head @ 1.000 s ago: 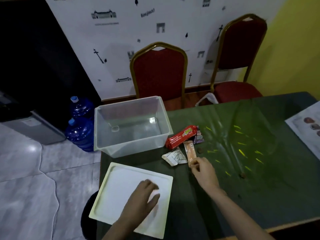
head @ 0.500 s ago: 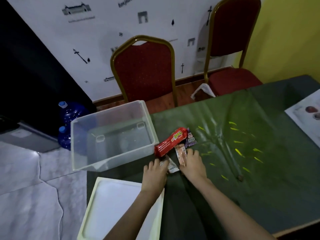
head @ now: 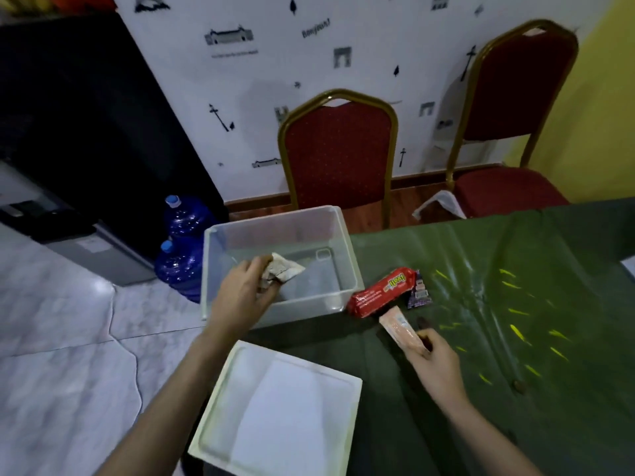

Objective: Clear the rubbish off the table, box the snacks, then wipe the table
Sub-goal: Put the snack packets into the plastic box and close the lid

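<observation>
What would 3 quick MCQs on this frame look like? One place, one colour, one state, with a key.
1. Where is the left hand?
A. flat on the white lid
B. over the clear box, holding a pale packet
C. on a chair

2. What colour is the long snack pack beside the clear box?
A. red
B. blue
C. yellow

3. What state is the white lid in?
A. closed on the box
B. off, lying on the table
C. leaning on the wall

Key: B, the fingers pinch the pale packet above the box; A, its wrapper is red; B, it lies flat by the table edge, box open.
</observation>
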Demonstrator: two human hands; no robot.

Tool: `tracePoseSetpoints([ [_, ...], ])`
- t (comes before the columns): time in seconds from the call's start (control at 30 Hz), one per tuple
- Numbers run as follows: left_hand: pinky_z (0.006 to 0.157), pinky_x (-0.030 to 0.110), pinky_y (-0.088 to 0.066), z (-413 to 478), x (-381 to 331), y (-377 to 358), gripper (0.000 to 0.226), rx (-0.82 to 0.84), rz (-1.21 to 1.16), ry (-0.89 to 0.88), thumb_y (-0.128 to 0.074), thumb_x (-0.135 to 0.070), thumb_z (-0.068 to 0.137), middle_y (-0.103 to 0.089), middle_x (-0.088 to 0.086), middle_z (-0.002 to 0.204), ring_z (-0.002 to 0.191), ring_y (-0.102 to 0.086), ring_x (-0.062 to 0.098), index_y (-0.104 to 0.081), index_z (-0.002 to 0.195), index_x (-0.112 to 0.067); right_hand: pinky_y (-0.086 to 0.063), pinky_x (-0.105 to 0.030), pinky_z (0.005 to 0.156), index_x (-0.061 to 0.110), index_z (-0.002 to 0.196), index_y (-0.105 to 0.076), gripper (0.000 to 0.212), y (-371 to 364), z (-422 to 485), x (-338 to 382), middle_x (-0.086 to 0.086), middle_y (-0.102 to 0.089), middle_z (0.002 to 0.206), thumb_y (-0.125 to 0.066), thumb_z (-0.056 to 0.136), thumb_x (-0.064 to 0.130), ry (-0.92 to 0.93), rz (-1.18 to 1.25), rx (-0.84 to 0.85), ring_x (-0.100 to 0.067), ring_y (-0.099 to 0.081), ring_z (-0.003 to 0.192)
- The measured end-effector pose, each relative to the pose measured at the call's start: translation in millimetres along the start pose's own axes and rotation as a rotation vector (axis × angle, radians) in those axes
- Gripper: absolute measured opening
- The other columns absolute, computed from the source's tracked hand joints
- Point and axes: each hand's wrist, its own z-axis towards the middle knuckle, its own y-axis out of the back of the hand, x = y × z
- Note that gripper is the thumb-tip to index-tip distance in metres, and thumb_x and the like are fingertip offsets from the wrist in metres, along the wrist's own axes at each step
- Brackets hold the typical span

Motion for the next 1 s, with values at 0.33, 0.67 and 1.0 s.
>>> tracePoseSetpoints([
  [0.33,0.072,0.028,-0.047,15,37,-22,0.022,0.232,-0.074,0.155,-0.054,-0.050,0.087,-0.068,-0.002,0.103,0.083,-0.060,0.011,-0.054,0.100,-0.031,-0.053,-0.031,0.073,0.021,0.099,-0.061,0.031,-48,-20,95,0.003,-0.063,0.093,-0.071,0.077,0.001,0.326,0.227,-0.068,-0.012,-0.061,0.084],
  [0.67,0.065,0.032,-0.058,13,41,-27,0.024,0.079,-0.010,0.179,-0.048,-0.051,0.086,-0.066,-0.007,0.076,0.066,-0.060,0.006,-0.058,0.082,-0.029,-0.052,-0.033,0.078,0.022,0.112,-0.057,0.028,-84,25,169,0.003,-0.064,0.106,-0.063,0.088,0.034,0.549,-0.376,-0.064,-0.017,-0.060,0.098],
  [1.0,0.058,0.024,-0.050,15,51,-35,0.043,0.091,0.089,0.073,-0.034,-0.069,0.085,-0.064,-0.011,0.083,0.067,-0.059,0.003,-0.057,0.086,-0.033,-0.027,-0.052,0.111,0.024,0.141,-0.041,0.071,-6,79,55,-0.015,-0.033,0.148,-0.069,0.075,0.029,0.414,-0.810,0.005,-0.036,-0.028,0.139],
])
